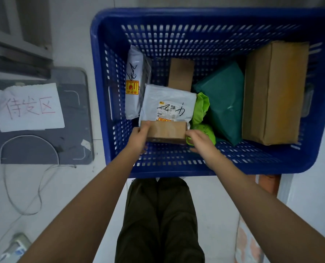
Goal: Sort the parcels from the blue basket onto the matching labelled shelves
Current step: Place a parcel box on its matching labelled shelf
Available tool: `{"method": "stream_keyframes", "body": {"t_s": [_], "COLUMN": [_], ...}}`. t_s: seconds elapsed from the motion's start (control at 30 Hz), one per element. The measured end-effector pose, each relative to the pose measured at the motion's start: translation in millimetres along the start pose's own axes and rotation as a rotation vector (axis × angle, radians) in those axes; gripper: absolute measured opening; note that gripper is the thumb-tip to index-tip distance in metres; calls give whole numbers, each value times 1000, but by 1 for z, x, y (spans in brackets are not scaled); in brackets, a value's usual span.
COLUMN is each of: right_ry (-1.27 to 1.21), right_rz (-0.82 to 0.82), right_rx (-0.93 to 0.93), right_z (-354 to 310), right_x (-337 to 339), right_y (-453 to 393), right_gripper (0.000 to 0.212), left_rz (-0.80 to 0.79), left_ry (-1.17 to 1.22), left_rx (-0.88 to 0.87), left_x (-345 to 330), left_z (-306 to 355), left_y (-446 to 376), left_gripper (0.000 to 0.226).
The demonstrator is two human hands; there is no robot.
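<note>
White floor (78, 196) beneath blue basket (195, 16), grey mat (72, 152) beside

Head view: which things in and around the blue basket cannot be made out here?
- Small brown box: ends covered by the left hand and right hand.
- White mailer: printed label too small to read.
- Blue basket: right rim cut off by the edge.
- Shelves: out of view.

I see blue basket (108, 76) on floor | small brown box (166, 132) at near wall | white, green, cardboard parcels behind.
</note>
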State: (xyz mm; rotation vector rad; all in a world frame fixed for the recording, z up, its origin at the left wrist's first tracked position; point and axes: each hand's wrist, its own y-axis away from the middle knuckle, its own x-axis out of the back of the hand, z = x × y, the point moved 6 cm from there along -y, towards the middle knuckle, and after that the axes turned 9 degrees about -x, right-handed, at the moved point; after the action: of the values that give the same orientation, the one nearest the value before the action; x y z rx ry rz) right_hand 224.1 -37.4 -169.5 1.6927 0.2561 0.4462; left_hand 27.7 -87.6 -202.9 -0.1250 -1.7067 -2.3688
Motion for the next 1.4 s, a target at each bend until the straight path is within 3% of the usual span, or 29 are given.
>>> {"method": "stream_keyframes", "body": {"t_s": [0.2,0.33,0.4,0.43,0.53,0.57,0.7,0.8,0.93,1.0,1.07,1.17,1.27,1.4], "right_ry": [68,77,32,11,-9,9,-93,-214,-149,-107,-140,-397,-521,-532], "right_rz": [-125,-104,4,21,-180,-262,-456,-426,-422,-433,-396,-237,-265,-307], "right_rx": [105,123,163,159,15,-26,-34,21,71,100,147,228,268,361], "right_z": [-4,-1,-6,-7,2,5,7,9,9,2,-6,-15,-14,-22], "right_x": [-24,-16,2,9,5,-2,-29,-30,-18,-8,7,38,45,33], "right_y": [56,58,52,51,47,49,70,88,134,165,195,234,278,339], "right_gripper": [37,18,13,20,67,71,44,48,63,58,54,66,82,70], "left_rz": [158,155,72,7,-198,-252,-360,-343,-298,-264,-235,-188,-202,-222], "left_ry": [428,420,384,385,386,380,329,334,204,162,162,397,605,565], "left_rx": [9,-19,-74,-110,-252,-282,-333,-312,-352,-360,-356,-341,-347,-380], "left_x": [27,41,43,42,34,30,19,20,31,39,49,62,60,44], "left_z": [10,7,9,12,28,34,48,50,68,80,91,106,118,126], "left_y": [32,35,36,37,44,48,67,83,134,164,195,239,290,356], "left_gripper": [64,58,48,43,44,48,63,69,32,22,30,47,48,45]}}
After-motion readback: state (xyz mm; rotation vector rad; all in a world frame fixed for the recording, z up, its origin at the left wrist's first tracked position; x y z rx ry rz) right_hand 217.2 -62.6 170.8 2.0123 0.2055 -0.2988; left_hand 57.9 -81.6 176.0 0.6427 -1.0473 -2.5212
